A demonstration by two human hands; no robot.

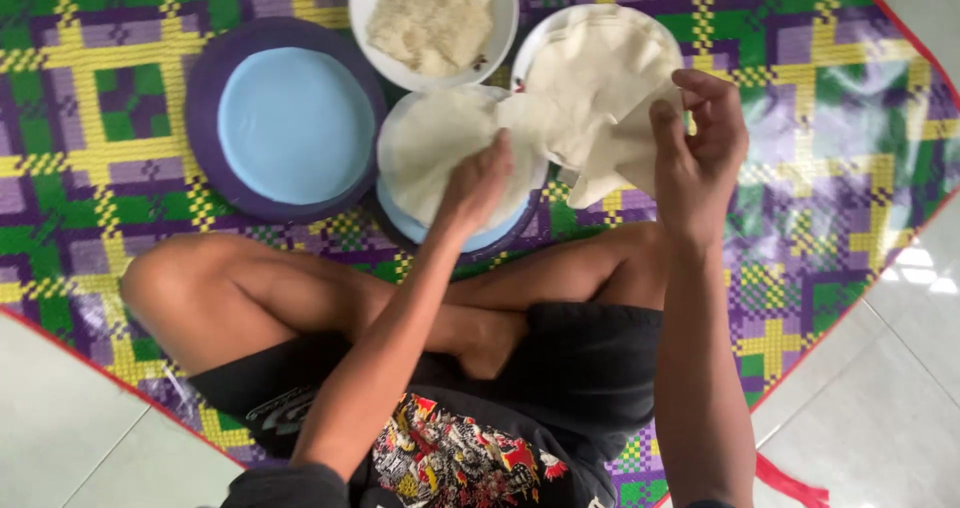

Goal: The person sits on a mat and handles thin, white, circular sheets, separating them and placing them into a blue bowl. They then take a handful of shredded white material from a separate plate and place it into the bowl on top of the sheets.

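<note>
A thin pale wrapper sheet was being peeled from a stack of wrappers heaped on a white plate at about one o'clock in the head view. The sheet was pinched by the right hand, its grip closed on the sheet's edge between thumb and fingers, with the sheet lifted and partly folded. The left hand was laid palm-down, fingers loosely curled, on another wrapper spread flat over a light blue plate near the centre; it seemed to be pressing rather than grasping, though the fingertips were hidden beneath the hand.

The step in hand was judged to be separating one sheet and bringing it across to the blue plate. A slow, even pull would probably be called for next, since the sheet looked thin enough to tear.

A bowl of white shredded filling at twelve o'clock was cut off by the top edge. A blue disc on a purple lid lay at ten o'clock on the woven mat. How many sheets remained in the stack could not be made out.
</note>
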